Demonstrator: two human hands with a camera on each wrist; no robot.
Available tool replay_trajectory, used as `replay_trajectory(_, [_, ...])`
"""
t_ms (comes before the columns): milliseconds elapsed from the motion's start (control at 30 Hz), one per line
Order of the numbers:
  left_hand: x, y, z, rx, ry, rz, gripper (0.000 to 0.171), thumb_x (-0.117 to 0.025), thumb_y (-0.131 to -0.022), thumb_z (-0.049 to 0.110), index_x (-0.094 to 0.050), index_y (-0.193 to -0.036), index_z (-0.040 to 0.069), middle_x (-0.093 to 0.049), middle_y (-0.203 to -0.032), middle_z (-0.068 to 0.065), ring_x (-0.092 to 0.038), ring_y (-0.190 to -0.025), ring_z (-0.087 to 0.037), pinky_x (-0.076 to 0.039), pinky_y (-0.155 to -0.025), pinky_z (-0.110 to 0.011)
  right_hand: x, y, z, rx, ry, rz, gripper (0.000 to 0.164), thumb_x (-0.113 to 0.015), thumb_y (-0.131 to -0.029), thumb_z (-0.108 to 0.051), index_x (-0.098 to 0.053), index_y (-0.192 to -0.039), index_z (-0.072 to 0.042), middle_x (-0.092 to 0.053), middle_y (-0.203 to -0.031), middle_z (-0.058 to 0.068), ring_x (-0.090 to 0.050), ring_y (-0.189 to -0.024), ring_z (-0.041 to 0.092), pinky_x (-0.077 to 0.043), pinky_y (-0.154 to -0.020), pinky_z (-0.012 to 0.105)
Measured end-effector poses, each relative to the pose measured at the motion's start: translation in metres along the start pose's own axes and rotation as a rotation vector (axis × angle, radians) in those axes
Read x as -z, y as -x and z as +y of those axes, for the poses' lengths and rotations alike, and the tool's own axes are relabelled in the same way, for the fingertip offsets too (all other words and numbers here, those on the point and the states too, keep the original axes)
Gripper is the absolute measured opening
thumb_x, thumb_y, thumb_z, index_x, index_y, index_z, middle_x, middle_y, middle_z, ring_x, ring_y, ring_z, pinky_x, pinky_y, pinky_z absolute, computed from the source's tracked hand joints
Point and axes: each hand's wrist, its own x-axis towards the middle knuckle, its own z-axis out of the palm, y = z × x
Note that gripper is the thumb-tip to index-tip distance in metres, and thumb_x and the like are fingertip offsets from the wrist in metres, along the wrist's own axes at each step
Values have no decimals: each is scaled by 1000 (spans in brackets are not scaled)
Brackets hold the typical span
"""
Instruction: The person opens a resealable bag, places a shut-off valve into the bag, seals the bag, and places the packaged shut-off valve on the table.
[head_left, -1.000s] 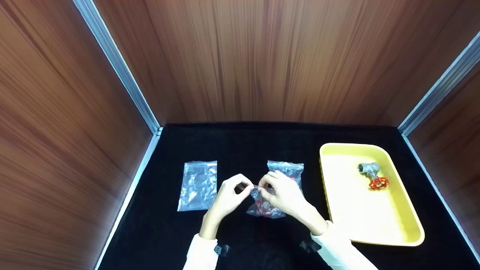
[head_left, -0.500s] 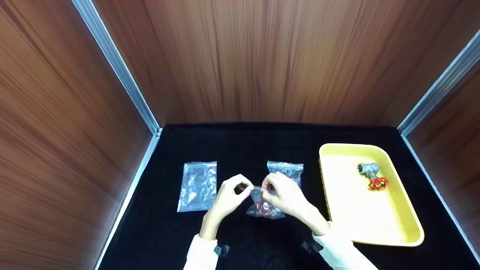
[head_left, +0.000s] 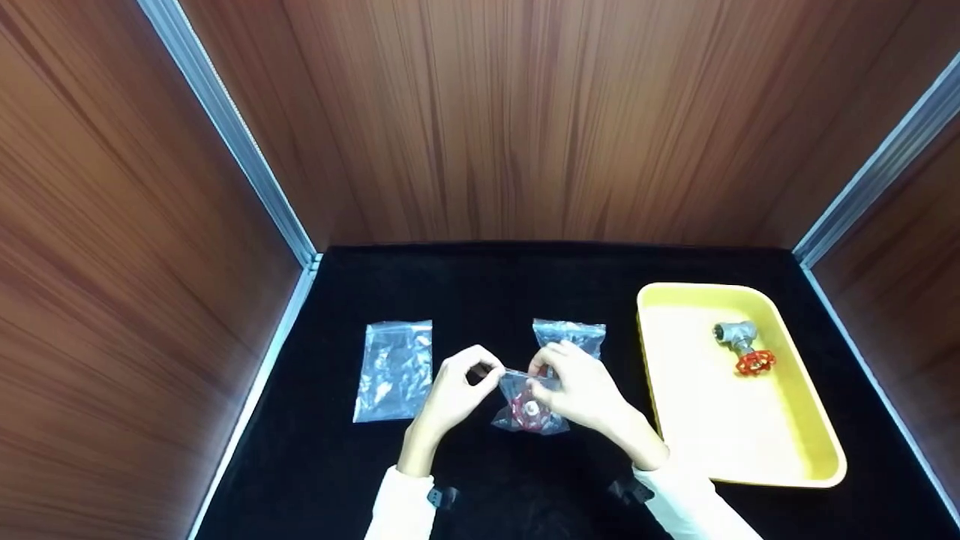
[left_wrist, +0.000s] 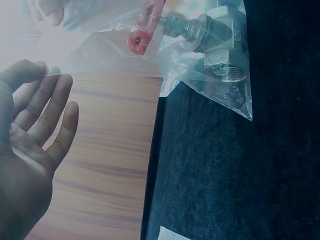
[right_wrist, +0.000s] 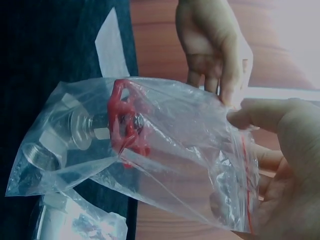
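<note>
My left hand (head_left: 457, 386) pinches one corner of a clear zip-lock bag (right_wrist: 185, 165) between thumb and fingertips. At the bag's mouth, my right hand (head_left: 585, 390) holds the strip with the red line, thumb on one side and fingers behind the plastic. Inside the bag is a metal valve (left_wrist: 220, 40) with a red handwheel (right_wrist: 127, 120), lying toward the bag's closed end. Behind the right hand in the head view lies a second zip-lock bag (head_left: 570, 330), partly hidden. The left wrist view has the left hand's (left_wrist: 35, 145) other fingers spread loosely under the bag edge.
A flat zip-lock bag (head_left: 394, 371) lies on the black cloth (head_left: 480, 292) to the left. On the right, a yellow tray (head_left: 649, 360) holds another valve (head_left: 742, 341) with a red handwheel. Wood-grain panels (head_left: 510, 135) enclose the back and sides.
My right hand has slid rightward along the bag's mouth, away from the left hand, and its thumb and index finger have parted somewhat. The left hand keeps its place at the corner.
</note>
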Motion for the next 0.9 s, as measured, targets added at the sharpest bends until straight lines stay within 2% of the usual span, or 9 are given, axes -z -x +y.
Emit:
replay_trajectory(200, [0,-1,4,14,28,-1,5,-67,-88,2,-68,-87,7,-67,-85,-6,-61,-76,-12,-52,-67,-29,-2,1,3,64,-10,58,15,-74,-74,-23,-61,-82,-26,-62,-79,-7,-51,-75,7,-44,-61,24])
replay_trajectory(333, [-3,-1,-10,39,24,-11,5,-68,-89,6,-68,-87,10,-67,-86,-1,-61,-77,-16,-51,-67,-26,-4,2,4,96,-10,102,13,-74,-76,-20,-63,-82,-24,-62,-78,-7,-54,-73,9,-44,-60,24])
replay_trajectory(433, [-4,0,-24,35,9,-27,4,-67,-92,14,-69,-89,17,-67,-87,6,-62,-79,-15,-52,-68,-26,-4,2,3,78,-16,104,13,-75,-77,-21,-64,-83,-25,-62,-79,-9,-54,-73,7,-45,-60,24])
replay_trajectory(533, [-3,0,-30,9,2,-36,4,-67,-92,19,-69,-90,22,-66,-88,10,-63,-79,-14,-52,-67,-25,-2,4,3,32,-29,79,13,-75,-78,-25,-64,-84,-28,-61,-81,-10,-53,-75,5,-45,-62,24])
replay_trajectory(700, [-1,1,-31,-5,-12,-19,5,-68,-91,18,-69,-90,22,-67,-87,10,-62,-78,-7,-51,-67,-22,-1,7,7,-11,-42,50,16,-75,-75,-29,-63,-85,-30,-57,-81,-12,-50,-77,4,-44,-64,24])
replay_trajectory(800, [0,1,-32,1,-11,-11,4,-67,-92,18,-69,-90,21,-67,-87,10,-61,-78,-4,-52,-67,-22,-2,7,9,3,-36,65,14,-74,-76,-27,-64,-85,-29,-57,-79,-11,-50,-76,5,-44,-63,24])
replay_trajectory(900, [-1,1,-32,12,0,-18,4,-67,-92,20,-70,-90,21,-67,-87,11,-62,-78,-6,-52,-67,-23,-3,8,11,24,-36,90,12,-74,-77,-24,-64,-84,-29,-60,-77,-9,-53,-75,9,-44,-62,24])
